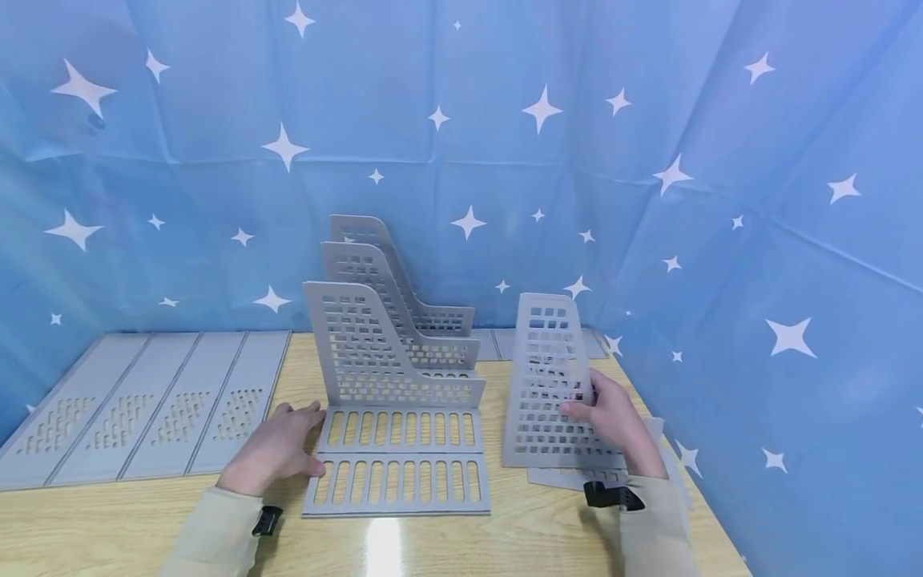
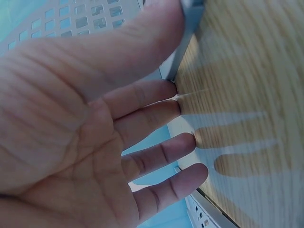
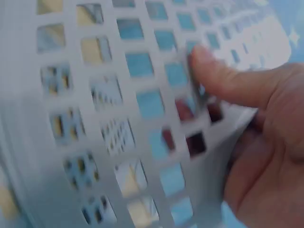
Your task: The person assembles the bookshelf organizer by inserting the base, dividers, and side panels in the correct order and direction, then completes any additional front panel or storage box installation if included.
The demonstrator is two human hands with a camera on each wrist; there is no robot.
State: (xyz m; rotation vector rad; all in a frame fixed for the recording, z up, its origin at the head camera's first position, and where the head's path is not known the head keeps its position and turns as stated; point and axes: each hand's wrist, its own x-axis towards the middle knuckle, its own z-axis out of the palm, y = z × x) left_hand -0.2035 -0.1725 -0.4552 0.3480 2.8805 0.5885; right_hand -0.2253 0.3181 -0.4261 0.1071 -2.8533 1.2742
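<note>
**Right hand (image 1: 613,413) gripping a perforated grey panel (image 1: 550,384) at 2 o'clock of a slotted base (image 1: 397,454)**

The thin, stiff, smooth panel, pierced by a grid of squarish holes, is standing nearly upright. Its long axis is running from 6 to 12 o'clock, with the narrower, round-cornered end pointing to 12. The right hand is pinching its 3 o'clock edge, thumb on the near face. The left hand (image 1: 277,449) is spreading its fingers fairly straight, thumb touching the base's 9 o'clock edge.

The base is lying flat on the wood-grained bench (image 1: 519,533), showing rows of long rounded slots. At its 12 o'clock side, three perforated dividers (image 1: 371,353) are standing one behind another, their high ends at 9 o'clock, curving down toward 3. At 9 o'clock, beyond the left hand, four long flat panels (image 1: 173,361) are lying side by side. A blue star-printed curtain (image 1: 469,80) is hanging behind.
</note>
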